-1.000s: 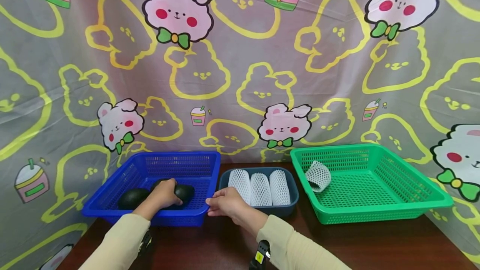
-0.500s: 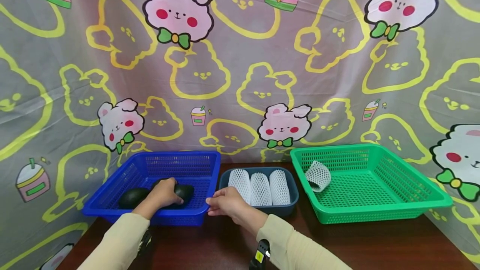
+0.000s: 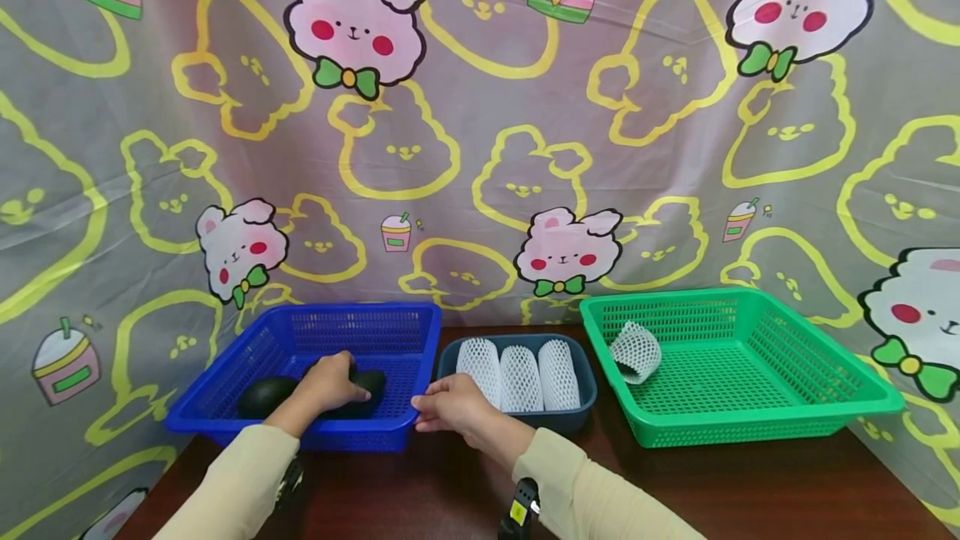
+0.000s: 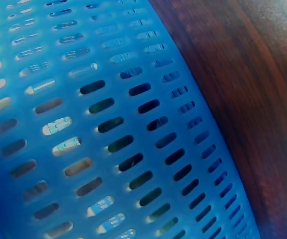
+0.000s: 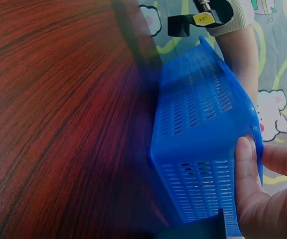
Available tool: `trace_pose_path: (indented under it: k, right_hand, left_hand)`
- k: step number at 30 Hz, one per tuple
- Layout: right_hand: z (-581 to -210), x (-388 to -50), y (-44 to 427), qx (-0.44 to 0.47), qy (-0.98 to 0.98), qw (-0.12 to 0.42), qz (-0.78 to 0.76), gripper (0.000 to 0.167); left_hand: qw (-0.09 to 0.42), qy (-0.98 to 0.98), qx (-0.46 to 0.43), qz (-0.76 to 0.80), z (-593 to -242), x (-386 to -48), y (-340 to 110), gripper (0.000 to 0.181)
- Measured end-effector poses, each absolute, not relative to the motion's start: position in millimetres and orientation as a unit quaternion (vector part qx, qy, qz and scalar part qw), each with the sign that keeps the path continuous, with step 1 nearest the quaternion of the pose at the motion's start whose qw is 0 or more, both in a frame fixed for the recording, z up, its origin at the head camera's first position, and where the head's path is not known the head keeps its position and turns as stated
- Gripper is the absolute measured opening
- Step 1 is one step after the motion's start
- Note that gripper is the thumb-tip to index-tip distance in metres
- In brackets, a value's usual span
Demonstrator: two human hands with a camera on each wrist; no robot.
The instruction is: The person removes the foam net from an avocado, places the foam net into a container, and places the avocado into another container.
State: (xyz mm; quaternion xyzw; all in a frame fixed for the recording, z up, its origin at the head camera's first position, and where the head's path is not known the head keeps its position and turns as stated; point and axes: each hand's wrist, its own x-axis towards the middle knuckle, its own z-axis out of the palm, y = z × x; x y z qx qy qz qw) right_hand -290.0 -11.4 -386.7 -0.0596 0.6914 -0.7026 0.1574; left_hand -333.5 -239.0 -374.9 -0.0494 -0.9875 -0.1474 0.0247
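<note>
In the head view my left hand [image 3: 327, 387] reaches into the blue basket [image 3: 300, 435] and grips a dark green, avocado-like fruit [image 3: 371, 386]. The thumb lies across that fruit, and the fingertips are hidden behind it. Another dark green fruit [image 3: 266, 397] rests in the basket to the left of the hand. My right hand [image 3: 452, 408] pinches the basket's near right corner. Its thumb [image 5: 281, 158] and fingers [image 5: 246, 172] stand on either side of the rim in the right wrist view. Only the basket's slotted wall [image 4: 118, 144] fills the left wrist view, with neither hand visible there.
A dark blue-grey tray [image 3: 566, 421] between the baskets holds white foam net sleeves [image 3: 521, 379]. To the right stands a green basket [image 3: 750, 423] with one net sleeve [image 3: 636, 352] near its left wall. A patterned curtain [image 3: 480, 190] hangs behind the dark wooden table [image 3: 450, 494].
My left hand has lifted slightly, and its thumb now lies farther over the fruit, which has shifted a little to the left. The right hand keeps its hold on the basket corner.
</note>
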Motion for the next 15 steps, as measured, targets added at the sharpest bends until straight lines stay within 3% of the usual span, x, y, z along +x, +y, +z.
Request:
trace_pose_path:
  k: [15]
  right_hand:
    - [-386.1, -290.0, -10.6, -0.055, 0.699, 0.160, -0.694, 0.010]
  left_hand:
    - [0.021, -0.987, -0.044, -0.153, -375.2, -332.4, -236.6, 0.065]
